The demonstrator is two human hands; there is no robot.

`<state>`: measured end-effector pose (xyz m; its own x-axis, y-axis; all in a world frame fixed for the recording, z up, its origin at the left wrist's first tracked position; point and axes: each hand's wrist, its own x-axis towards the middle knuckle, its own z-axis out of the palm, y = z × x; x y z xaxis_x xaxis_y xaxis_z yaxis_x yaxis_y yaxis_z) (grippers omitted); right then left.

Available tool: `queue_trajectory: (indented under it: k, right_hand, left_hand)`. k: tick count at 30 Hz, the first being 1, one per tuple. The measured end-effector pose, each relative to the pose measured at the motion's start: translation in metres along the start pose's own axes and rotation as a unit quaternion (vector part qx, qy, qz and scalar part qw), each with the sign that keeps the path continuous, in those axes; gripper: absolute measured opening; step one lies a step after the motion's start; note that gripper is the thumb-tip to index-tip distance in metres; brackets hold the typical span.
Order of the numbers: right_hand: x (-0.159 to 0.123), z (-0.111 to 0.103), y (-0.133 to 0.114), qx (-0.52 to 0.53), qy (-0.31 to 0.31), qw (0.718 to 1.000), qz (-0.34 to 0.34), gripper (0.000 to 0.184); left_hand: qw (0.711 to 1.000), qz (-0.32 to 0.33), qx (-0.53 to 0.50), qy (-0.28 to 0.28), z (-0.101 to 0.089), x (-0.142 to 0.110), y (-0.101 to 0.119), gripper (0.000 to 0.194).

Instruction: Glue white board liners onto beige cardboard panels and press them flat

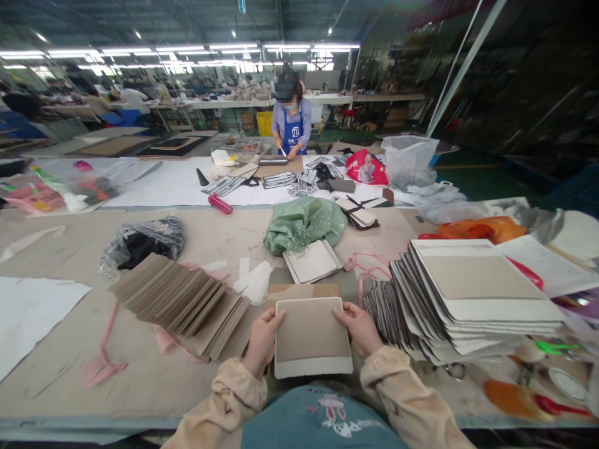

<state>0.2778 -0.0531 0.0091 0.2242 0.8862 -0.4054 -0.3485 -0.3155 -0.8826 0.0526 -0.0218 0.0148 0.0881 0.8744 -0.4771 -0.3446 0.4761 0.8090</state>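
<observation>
A flat white panel [313, 370] with a grey-brown board [311, 330] lying on its face is in front of my body. My left hand [262, 337] pinches its left side near the upper corner, thumb on top. Opposite it, my right hand [361, 327] grips the right side, also near the upper corner. Under and behind the panel, a brown cardboard piece [304, 290] shows partly. To the left leans a fanned stack of brown boards [180, 299]. On the right rises a tall stack of white, dark-edged panels [477, 312], its top one bearing a similar board.
A green sack [306, 221] and a small pile of pale panels [313, 262] lie ahead. Black material in clear plastic [143, 243] is at left. Scissors and a brush [515, 399] lie at right. Across the table, a person in a blue apron [292, 125] works.
</observation>
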Motion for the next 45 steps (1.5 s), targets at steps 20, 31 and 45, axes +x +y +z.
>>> queue_trajectory:
  k: [20, 31, 45]
  right_hand:
    - [-0.010, -0.001, 0.006, 0.010, 0.019, 1.000, 0.000, 0.041]
    - [-0.016, 0.000, 0.015, -0.051, -0.029, 0.997, 0.041, 0.035]
    - [-0.007, 0.002, 0.023, -0.068, 0.015, 0.997, -0.014, 0.039]
  left_hand:
    - [0.998, -0.017, -0.050, 0.020, 0.008, -0.004, 0.001, 0.037]
    - [0.993, -0.002, -0.107, 0.042, 0.007, -0.002, -0.001, 0.038]
    - [0.995, -0.029, -0.080, 0.044, 0.009, 0.017, 0.009, 0.036]
